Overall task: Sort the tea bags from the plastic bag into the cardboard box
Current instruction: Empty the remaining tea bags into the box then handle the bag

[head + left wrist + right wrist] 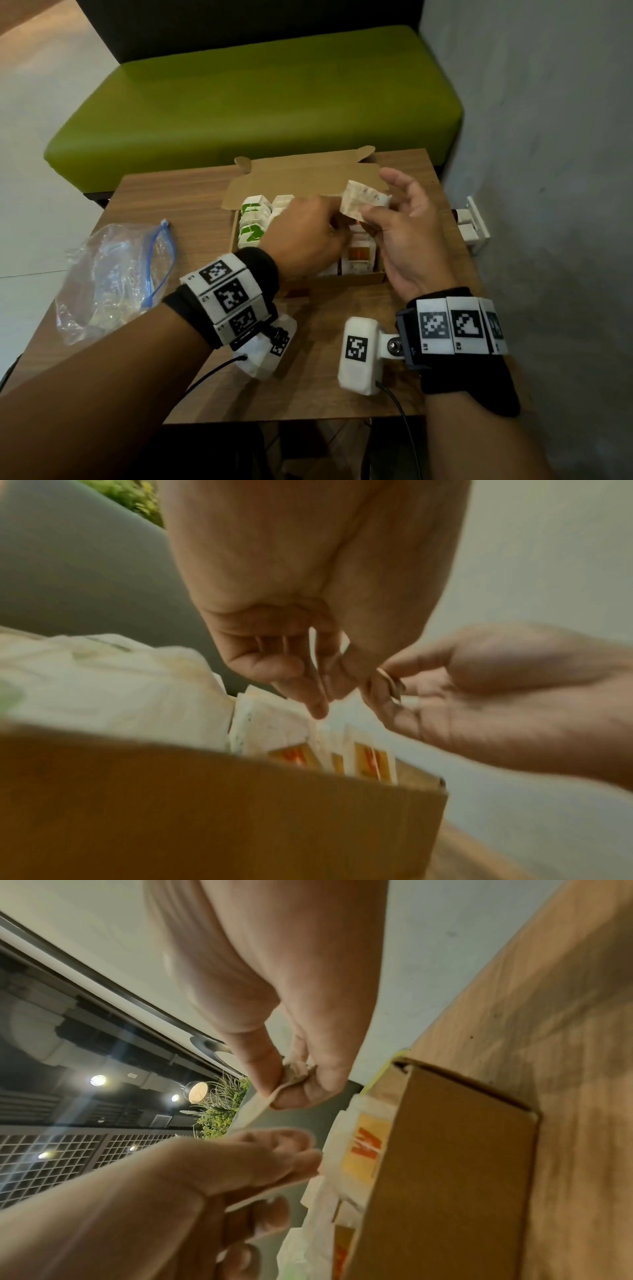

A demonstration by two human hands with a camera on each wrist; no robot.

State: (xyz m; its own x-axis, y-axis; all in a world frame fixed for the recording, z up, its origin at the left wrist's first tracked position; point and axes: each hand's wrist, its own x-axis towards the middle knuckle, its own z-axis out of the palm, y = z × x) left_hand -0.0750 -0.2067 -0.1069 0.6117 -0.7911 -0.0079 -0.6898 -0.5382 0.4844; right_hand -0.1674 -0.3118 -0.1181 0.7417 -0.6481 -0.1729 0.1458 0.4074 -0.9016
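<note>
An open cardboard box (342, 282) sits on the wooden table (325, 377), filled with rows of tea bags: green-labelled ones (251, 233) at the left, orange-labelled ones (359, 255) at the right. Above the box's right side my right hand (376, 212) pinches a white tea bag (364, 200) between thumb and forefinger, as the right wrist view shows (253, 1112). My left hand (337, 219) hovers over the box with curled fingers closing on that bag's lower left corner. The clear zip plastic bag (113, 274) lies crumpled at the table's left edge.
A green bench (257, 102) stands just behind the table. A grey wall runs close along the right, with a white fitting (474, 222) low on it. Cables trail from both wrist cameras over the table's near edge. The box lid (301, 181) stands open at the back.
</note>
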